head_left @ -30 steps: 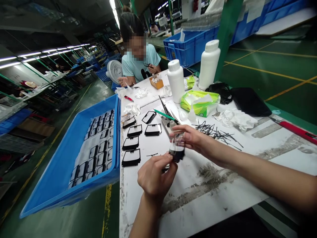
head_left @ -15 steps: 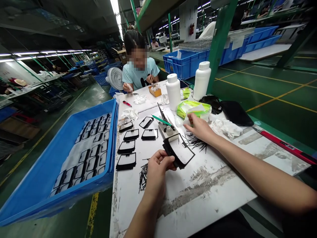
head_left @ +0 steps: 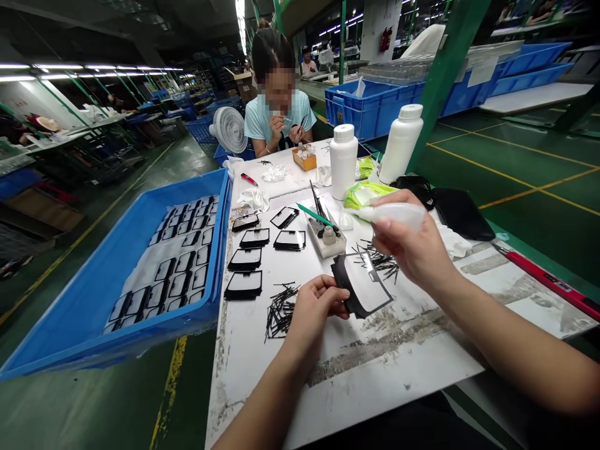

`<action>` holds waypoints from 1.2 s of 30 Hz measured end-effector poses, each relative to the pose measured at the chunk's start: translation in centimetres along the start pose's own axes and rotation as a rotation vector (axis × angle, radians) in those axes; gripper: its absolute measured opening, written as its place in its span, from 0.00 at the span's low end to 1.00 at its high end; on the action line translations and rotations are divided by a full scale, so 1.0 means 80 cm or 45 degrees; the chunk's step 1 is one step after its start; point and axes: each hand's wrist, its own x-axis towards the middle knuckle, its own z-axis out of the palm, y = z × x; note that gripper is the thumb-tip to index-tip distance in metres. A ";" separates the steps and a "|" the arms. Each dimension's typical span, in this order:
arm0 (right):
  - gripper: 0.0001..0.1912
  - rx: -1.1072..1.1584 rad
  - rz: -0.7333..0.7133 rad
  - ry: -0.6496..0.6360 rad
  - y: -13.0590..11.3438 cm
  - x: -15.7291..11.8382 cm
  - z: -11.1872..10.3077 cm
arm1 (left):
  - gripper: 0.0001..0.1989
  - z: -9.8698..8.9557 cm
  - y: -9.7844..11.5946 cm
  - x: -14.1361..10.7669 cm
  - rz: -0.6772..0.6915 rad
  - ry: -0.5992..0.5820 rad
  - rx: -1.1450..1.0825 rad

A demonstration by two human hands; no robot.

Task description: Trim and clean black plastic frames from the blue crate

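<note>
Thin black-framed clear plastic panel [head_left: 363, 286] pinched at its edge in the left hand [head_left: 319, 306], above the scuffed white bench [head_left: 375, 356]; soft white squeeze bottle [head_left: 394, 214], tapered nozzle outward, clasped in the right hand [head_left: 407, 240]; hands apart, beside spiky black strips [head_left: 281, 310].

A plastic crate [head_left: 112, 347] holding rows of flat frames [head_left: 178, 284] sits just left of the workbench [head_left: 375, 381]. On the bench, loose frames [head_left: 248, 259] lie nearest the crate, with a parts tray [head_left: 327, 240] to their right and two plastic bottles [head_left: 343, 161] behind it; a co-worker [head_left: 276, 122] sits beyond them.
</note>
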 end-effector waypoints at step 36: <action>0.20 -0.383 -0.088 0.054 0.024 -0.025 0.008 | 0.10 0.005 0.000 -0.003 -0.075 -0.076 -0.103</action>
